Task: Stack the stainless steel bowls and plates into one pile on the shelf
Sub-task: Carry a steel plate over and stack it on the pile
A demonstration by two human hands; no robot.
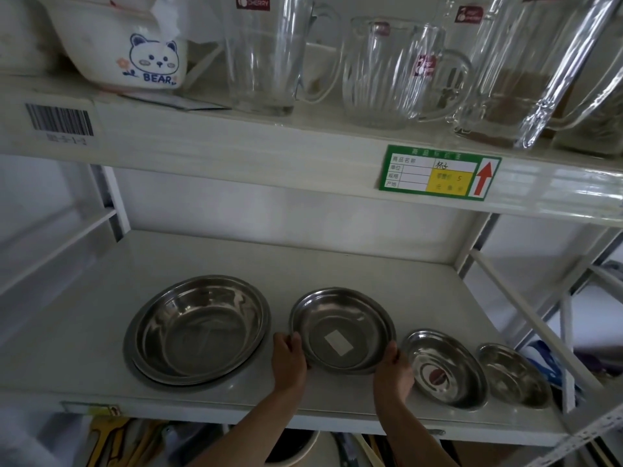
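A: so the shelf has a row along the front edge, biggest bowl stack toward the left end?

B: yep. Then the medium plates, left hand and right hand clamped on opposite rims. Then a small dish, and the smallest dish near the right corner.

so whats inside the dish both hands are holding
The dish holds only a white rectangular sticker on its floor. A second rim shows beneath it, so another dish seems nested under; its inside is covered.
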